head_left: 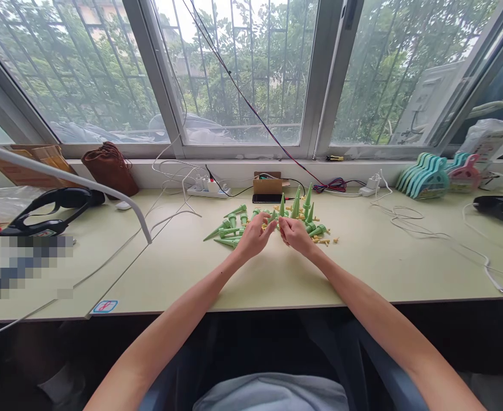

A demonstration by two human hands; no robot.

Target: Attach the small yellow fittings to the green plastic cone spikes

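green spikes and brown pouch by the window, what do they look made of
Green spikes: probably satin molded plastic, judging by even colour and repeated shapes. Brown pouch: perhaps leather or imitation leather, faintly glossy, with soft creases and gathered top.

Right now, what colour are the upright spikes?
The upright spikes are green, best seen in the head view.

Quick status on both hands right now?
Left hand: fingers loosely curled; whether holding anything cannot be told.
Right hand: fingers closed, near upright green spikes; any held item is hidden.
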